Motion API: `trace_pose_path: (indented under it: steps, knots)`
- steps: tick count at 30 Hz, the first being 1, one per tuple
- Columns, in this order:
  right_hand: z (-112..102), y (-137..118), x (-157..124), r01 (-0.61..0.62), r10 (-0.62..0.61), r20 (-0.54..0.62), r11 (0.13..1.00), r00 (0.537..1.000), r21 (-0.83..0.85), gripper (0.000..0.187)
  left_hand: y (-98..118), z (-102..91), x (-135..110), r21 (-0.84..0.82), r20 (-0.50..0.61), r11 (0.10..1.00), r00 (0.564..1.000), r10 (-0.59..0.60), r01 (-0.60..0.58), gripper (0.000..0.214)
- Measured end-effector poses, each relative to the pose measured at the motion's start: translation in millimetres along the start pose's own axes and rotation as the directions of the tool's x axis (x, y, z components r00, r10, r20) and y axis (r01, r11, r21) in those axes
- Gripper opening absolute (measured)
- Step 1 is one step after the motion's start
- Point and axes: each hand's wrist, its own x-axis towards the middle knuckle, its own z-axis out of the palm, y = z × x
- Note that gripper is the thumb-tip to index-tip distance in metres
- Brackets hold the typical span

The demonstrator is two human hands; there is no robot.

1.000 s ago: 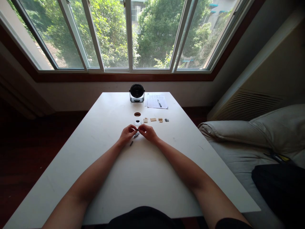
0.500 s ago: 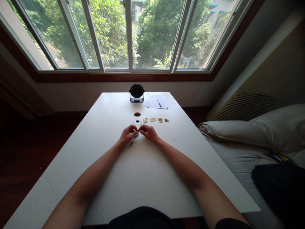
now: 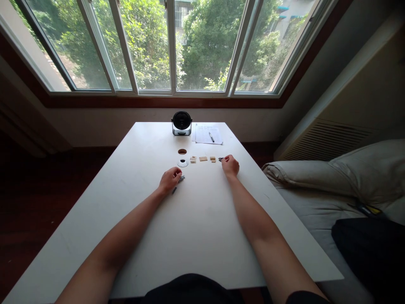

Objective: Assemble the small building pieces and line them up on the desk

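Note:
My left hand [image 3: 170, 180] rests on the table with its fingers curled together. Small grey building pieces [image 3: 181, 179] show right at its fingertips; whether they are gripped or lie beside them I cannot tell. A short dark piece [image 3: 174, 191] lies just below that hand. Farther right, my right hand [image 3: 230, 166] has thumb and fingers closed at a little group of dark pieces [image 3: 220, 159], partly hidden by the fingertips. Left of these, tan pieces lie in small groups: one group [image 3: 213, 159], a middle one [image 3: 203, 158] and another [image 3: 193, 160].
A round ring-shaped cover [image 3: 182, 163] lies near a hole [image 3: 182, 151] in the white table [image 3: 196, 236]. Behind stand a small black fan [image 3: 182, 121] and papers [image 3: 204, 134] with a pen [image 3: 211, 137]. A sofa [image 3: 303, 190] borders the right side.
My right hand has left my left hand and moved right to the dark pieces. The left hand stays nearly in place, and the grey pieces beside it are more exposed.

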Motion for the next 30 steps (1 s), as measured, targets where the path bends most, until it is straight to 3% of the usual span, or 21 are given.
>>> trace_pose_path:
  steps: [3,10,16,20,24,30]
  knots:
    - [0,11,6,-0.083,0.090,0.069,0.991,0.994,-0.102,0.014,2,-0.8,-1,0.054,0.024,0.999,1.000,0.001,-0.002,0.016]
    - [8,16,11,-0.062,0.080,0.089,0.979,0.993,-0.193,0.018,7,-2.4,-2,0.034,0.039,0.999,0.999,-0.035,0.033,0.017]
    - [10,23,11,-0.035,0.041,0.032,0.984,0.999,-0.173,0.016,3,-1.0,-2,0.026,0.052,0.999,0.998,-0.033,0.032,0.017]
    - [9,21,10,-0.020,0.018,-0.030,0.998,0.999,-0.053,0.020,-1,1.1,-1,0.006,0.055,1.000,0.998,-0.017,0.016,0.018]
    - [8,13,7,0.076,-0.069,-0.116,0.995,0.991,0.065,0.026,-6,3.1,2,-0.083,-0.017,0.996,1.000,-0.014,0.013,0.023]
    - [12,-19,-16,0.308,-0.306,-0.036,0.938,0.951,0.157,0.025,-14,3.2,5,-0.277,-0.108,0.958,0.989,-0.104,0.070,0.023]
